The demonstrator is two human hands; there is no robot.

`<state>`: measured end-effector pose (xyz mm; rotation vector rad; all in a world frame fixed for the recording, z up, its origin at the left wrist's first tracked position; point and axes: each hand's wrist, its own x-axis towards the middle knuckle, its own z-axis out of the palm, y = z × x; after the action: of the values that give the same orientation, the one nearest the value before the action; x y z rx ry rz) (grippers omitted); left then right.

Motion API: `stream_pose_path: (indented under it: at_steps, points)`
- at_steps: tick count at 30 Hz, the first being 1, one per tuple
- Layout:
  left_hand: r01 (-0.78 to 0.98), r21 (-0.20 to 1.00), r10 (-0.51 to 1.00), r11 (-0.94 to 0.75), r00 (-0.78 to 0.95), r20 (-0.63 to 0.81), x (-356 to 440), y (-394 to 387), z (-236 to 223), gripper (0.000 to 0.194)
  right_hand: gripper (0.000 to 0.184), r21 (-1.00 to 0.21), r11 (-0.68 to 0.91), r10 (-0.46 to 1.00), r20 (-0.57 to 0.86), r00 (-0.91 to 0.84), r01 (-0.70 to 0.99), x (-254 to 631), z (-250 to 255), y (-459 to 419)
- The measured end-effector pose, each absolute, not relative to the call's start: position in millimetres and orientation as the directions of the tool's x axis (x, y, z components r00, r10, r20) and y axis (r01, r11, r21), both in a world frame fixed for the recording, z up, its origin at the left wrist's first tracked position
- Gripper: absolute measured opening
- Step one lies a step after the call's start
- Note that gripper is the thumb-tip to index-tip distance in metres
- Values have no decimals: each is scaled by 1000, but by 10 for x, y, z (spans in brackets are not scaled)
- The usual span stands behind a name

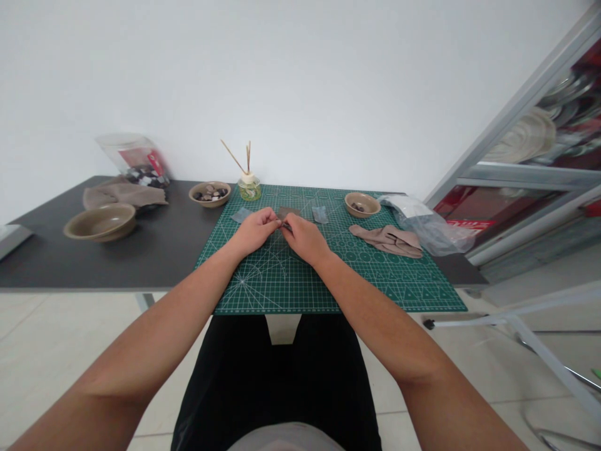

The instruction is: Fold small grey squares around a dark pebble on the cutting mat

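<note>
Both my hands meet over the middle of the green cutting mat (pixel 328 282). My left hand (pixel 256 228) and my right hand (pixel 303 237) are closed in a pinch on a small brown piece of fabric (pixel 285 215) lying between them. Its far edge shows just beyond my fingertips. Two small grey-blue pieces lie on the mat: one (pixel 241 215) left of my hands, one (pixel 320 214) to the right.
A beige cloth (pixel 387 239) and a clear plastic bag (pixel 429 225) lie at the mat's right. Small bowls (pixel 362 204) (pixel 210 193) hold stones; a reed diffuser (pixel 248 185), an empty bowl (pixel 101 222), a jar (pixel 136 161) and a metal shelf (pixel 539 150) are around.
</note>
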<state>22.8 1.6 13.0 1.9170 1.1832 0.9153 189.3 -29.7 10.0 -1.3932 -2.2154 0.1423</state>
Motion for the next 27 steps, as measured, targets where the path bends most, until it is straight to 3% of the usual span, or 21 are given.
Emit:
stream_pose_path:
  at_steps: [27]
  points:
    - [371, 876, 930, -307, 313, 193, 231, 13, 120, 24, 18, -348, 414, 885, 369, -283, 841, 1889, 87, -295]
